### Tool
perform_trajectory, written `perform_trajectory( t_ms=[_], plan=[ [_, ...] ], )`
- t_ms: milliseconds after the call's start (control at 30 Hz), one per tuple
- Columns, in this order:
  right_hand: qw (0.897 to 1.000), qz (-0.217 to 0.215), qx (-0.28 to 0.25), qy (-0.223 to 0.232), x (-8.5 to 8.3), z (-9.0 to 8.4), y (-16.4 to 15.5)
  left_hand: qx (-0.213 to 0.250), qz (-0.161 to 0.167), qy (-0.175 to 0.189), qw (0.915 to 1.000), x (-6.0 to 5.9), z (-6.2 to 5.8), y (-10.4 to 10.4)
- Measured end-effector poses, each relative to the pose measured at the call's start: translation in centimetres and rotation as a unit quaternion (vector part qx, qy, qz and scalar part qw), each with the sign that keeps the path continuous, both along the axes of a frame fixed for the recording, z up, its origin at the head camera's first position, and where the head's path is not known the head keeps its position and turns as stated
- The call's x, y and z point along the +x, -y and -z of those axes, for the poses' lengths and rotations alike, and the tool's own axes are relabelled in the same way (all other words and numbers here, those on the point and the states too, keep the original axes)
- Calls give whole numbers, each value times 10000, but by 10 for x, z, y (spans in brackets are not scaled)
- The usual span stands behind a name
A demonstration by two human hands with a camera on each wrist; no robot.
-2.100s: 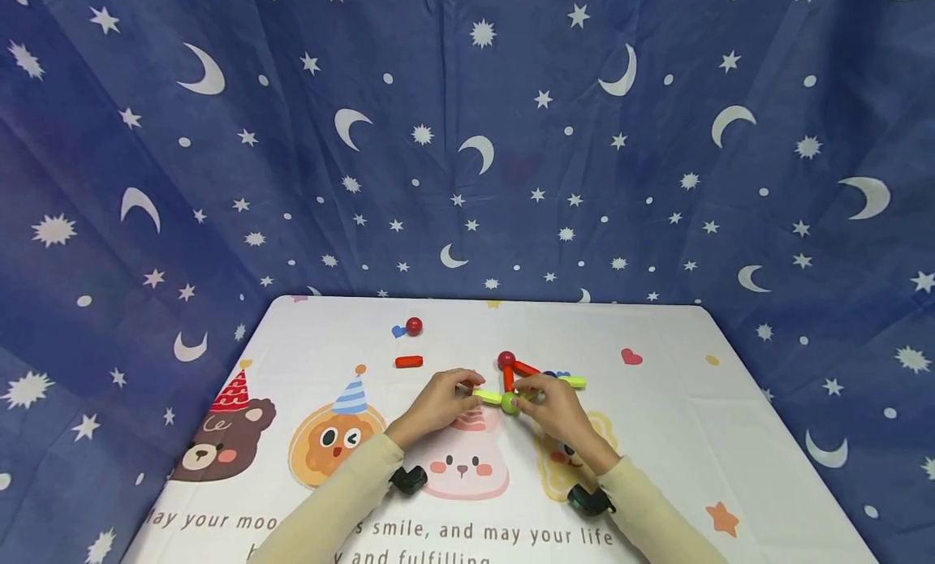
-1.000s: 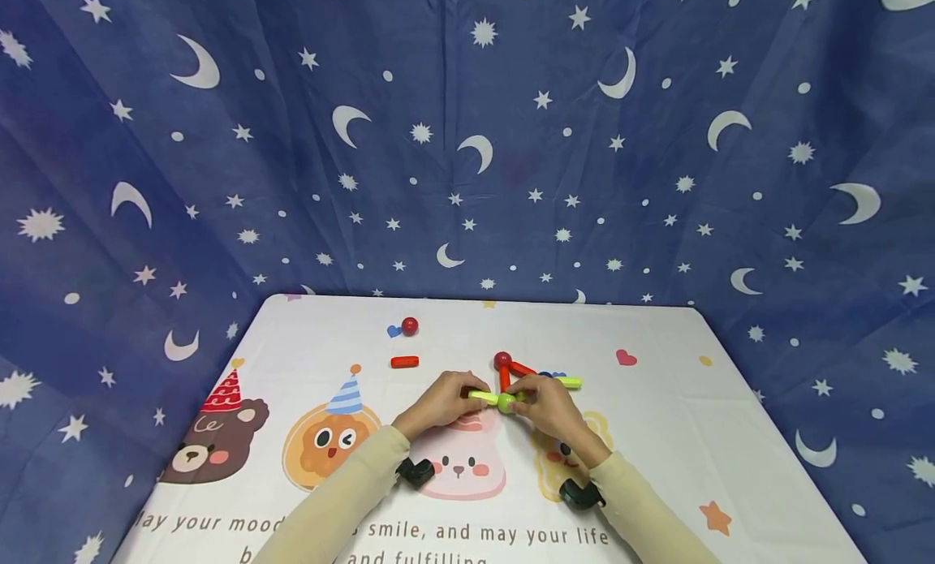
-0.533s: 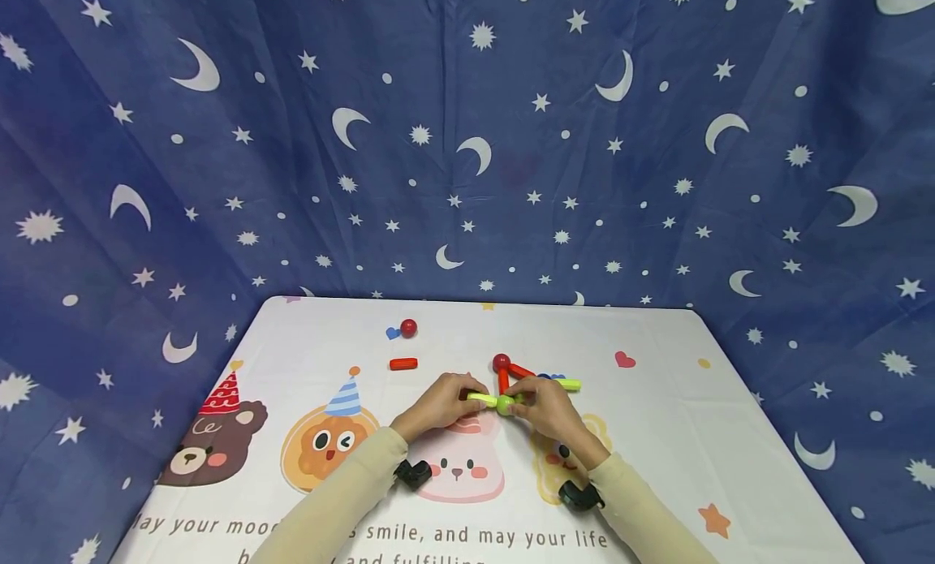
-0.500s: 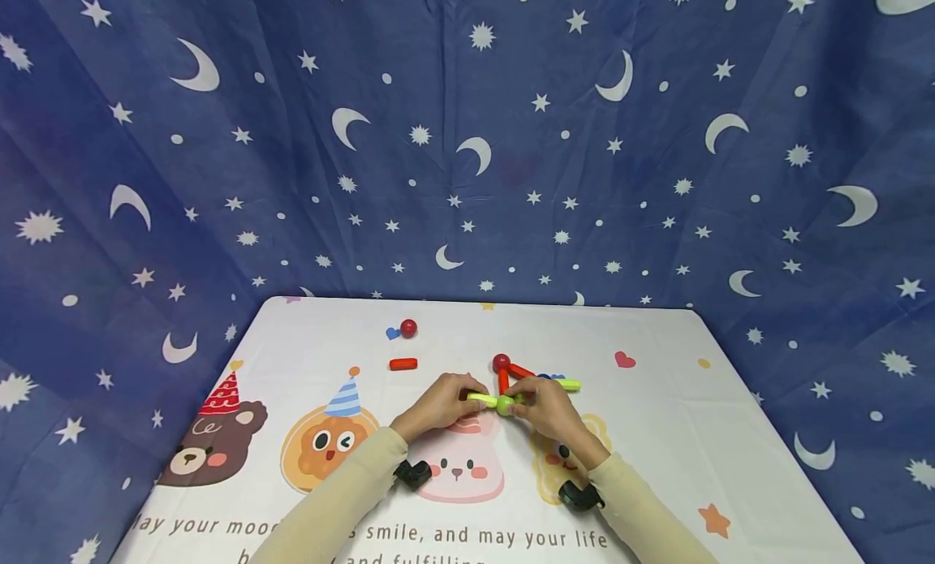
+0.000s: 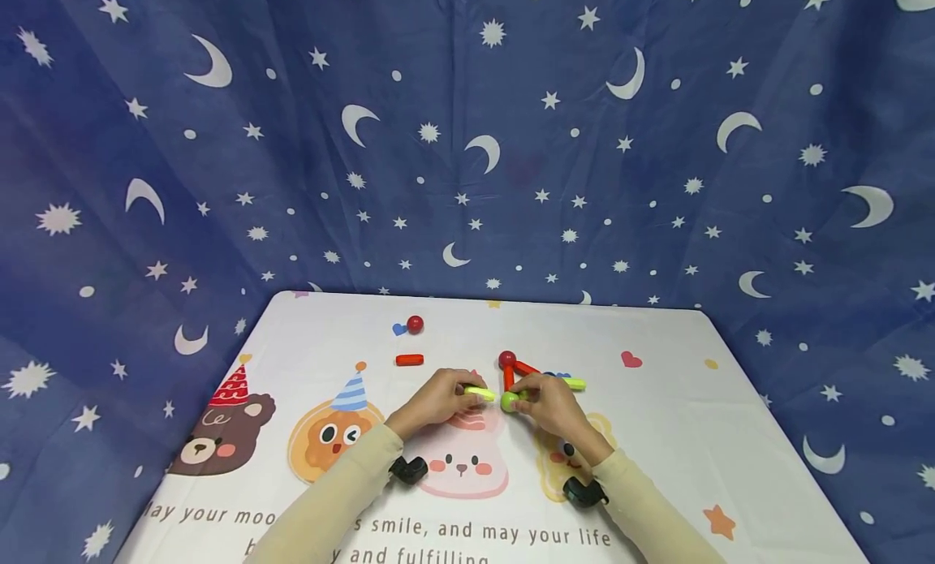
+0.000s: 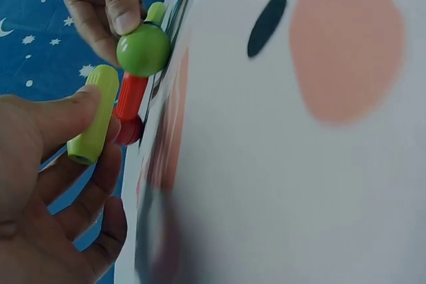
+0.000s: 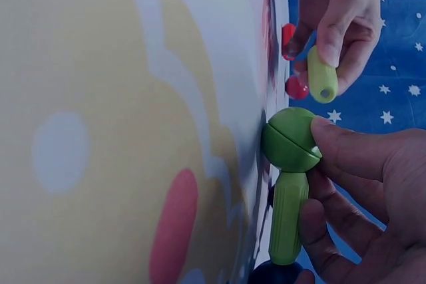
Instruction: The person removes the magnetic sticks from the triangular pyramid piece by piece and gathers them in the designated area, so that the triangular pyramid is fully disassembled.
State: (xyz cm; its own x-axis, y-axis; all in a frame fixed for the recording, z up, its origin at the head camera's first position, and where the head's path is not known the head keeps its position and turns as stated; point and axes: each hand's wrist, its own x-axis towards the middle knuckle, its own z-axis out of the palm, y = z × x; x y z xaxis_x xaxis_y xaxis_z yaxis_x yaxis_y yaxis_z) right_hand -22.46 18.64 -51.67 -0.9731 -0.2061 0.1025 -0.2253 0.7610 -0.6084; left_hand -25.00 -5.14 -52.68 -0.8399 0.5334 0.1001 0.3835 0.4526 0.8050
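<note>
My left hand pinches a yellow-green rod between thumb and fingers, its near end hollow. A small gap separates this rod from a green ball, which my right hand grips with thumb and fingertips. From that ball a green rod runs to a dark blue ball, partly hidden by the right hand in the head view. A red rod links the green ball to a red ball, and a second red rod slants from there toward the blue ball.
A loose red ball and a loose red rod lie at the back left of the white printed tablecloth. Another yellow-green rod sticks out beyond the right hand. A blue curtain with stars and moons hangs behind the table.
The yellow-green rod in my left hand, earlier touching the green ball, has moved a little left and apart from it. My right hand keeps its grip on the ball.
</note>
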Motion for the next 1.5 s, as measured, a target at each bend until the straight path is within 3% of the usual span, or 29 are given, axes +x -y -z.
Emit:
perform_trajectory(
  t_ms=[300, 600, 833, 1000, 1267, 1500],
  plan=[
    [9999, 78, 55, 136, 0, -2, -3, -246, -668, -152, 9973, -1, -6, 18],
    [9998, 153, 55, 151, 0, -2, -3, -20, -1104, -244, 9936, -2, -10, 41],
    [9999, 75, 59, 43, -1, 0, -3, -84, -1236, -737, 9896, -4, -10, 60],
    [9999, 88, 63, -6, 0, -1, -2, -79, -1506, -1010, 9834, -6, -6, 71],
    [9999, 120, 59, 56, 1, -1, -2, -298, -1927, -736, 9780, -11, -6, 87],
    [9999, 128, 43, 70, 2, 0, 0, -666, -2109, -776, 9721, -15, -2, 95]
  ],
)
